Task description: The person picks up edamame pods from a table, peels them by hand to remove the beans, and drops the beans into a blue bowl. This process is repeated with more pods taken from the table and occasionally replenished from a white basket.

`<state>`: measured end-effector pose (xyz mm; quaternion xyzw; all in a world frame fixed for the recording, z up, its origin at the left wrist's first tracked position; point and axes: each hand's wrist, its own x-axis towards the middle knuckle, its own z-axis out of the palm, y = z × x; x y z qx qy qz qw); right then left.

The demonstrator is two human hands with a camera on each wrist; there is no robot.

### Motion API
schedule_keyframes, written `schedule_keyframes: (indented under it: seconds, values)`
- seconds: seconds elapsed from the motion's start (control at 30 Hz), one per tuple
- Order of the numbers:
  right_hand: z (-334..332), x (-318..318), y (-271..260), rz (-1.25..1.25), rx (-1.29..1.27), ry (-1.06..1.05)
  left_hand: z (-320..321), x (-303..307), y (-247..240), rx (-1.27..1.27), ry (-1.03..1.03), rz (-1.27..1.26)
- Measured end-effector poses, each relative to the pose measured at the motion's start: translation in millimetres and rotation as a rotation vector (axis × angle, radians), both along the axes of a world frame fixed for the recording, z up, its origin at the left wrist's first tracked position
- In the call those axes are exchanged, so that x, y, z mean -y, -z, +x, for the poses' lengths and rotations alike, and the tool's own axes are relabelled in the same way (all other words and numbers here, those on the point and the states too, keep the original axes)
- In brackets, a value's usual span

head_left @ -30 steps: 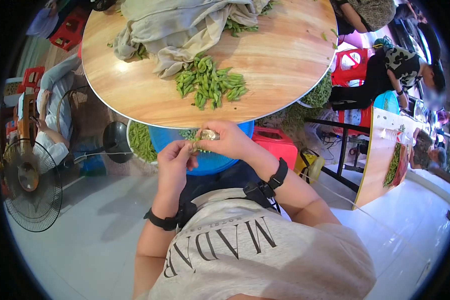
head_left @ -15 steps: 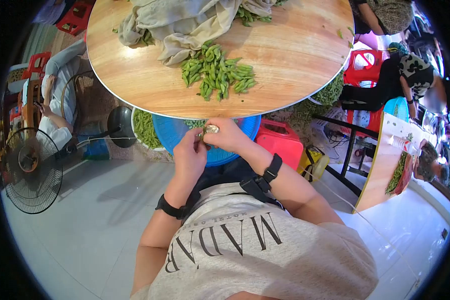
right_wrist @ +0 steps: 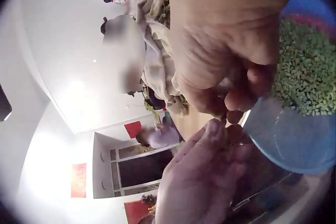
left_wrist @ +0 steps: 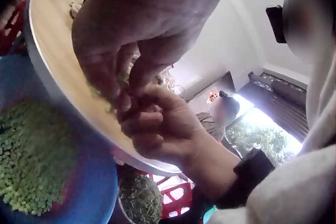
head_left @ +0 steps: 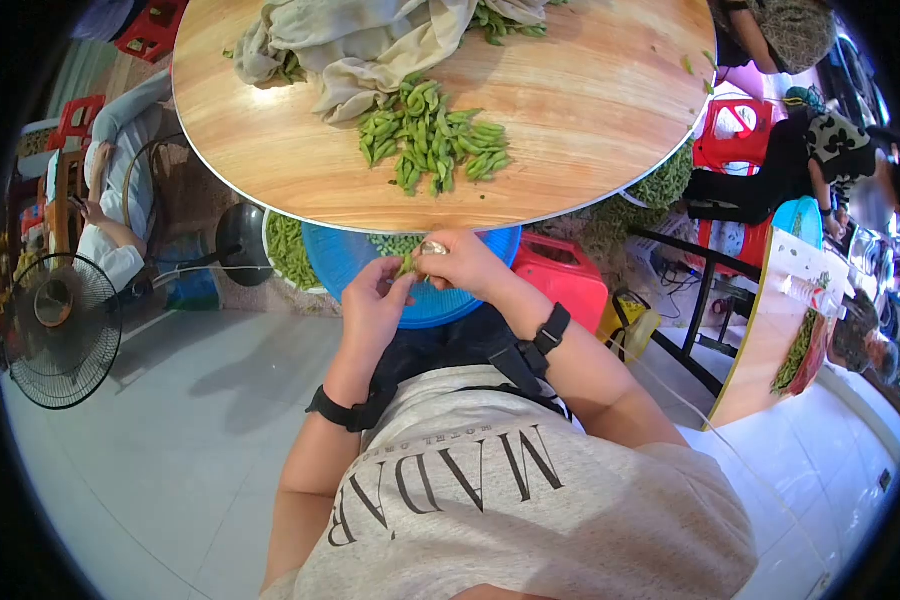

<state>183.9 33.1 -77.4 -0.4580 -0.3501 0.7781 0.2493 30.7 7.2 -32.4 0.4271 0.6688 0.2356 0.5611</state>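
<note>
Shelling, apparently: left hand (head_left: 372,298) and right hand (head_left: 465,266) grips pinch one soybean pod (head_left: 407,265) over the blue basin (head_left: 335,272); splitting it likely needs thumb pressure.

round wooden table (head_left: 570,120) just past the right hand (head_left: 465,265): pile of green pods (head_left: 430,140) straight ahead of it, crumpled beige cloth (head_left: 370,45) further out (pods under its edges).

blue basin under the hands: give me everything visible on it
The basin is a round, blue, plastic-looking tub with a smooth rim, upright, low down and partly tucked under the table edge. It holds a bed of small shelled green beans. The left hand and right hand pinch a pod above it, not touching.
</note>
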Motion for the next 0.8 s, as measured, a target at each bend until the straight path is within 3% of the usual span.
schedule_keyframes:
  seconds: [0.1,0.4,0.67,0.8]
  values:
    - [5.4,-0.3,-13.7,0.032,-0.012,-0.029,1.9,1.9,2.5,-0.019,0.012,0.066]
    - [16.2,0.5,-24.5,-0.219,-0.247,0.017,11.3,5.1,-12.4,-0.038,0.052,0.161]
    - [10.3,1.0,-18.8,-0.150,-0.172,0.086,15.3,4.2,-12.9,-0.184,0.182,0.301]
    - [3.0,2.7,-12.6,-0.137,-0.170,0.175,20.4,2.5,-10.5,-0.096,0.047,0.232]
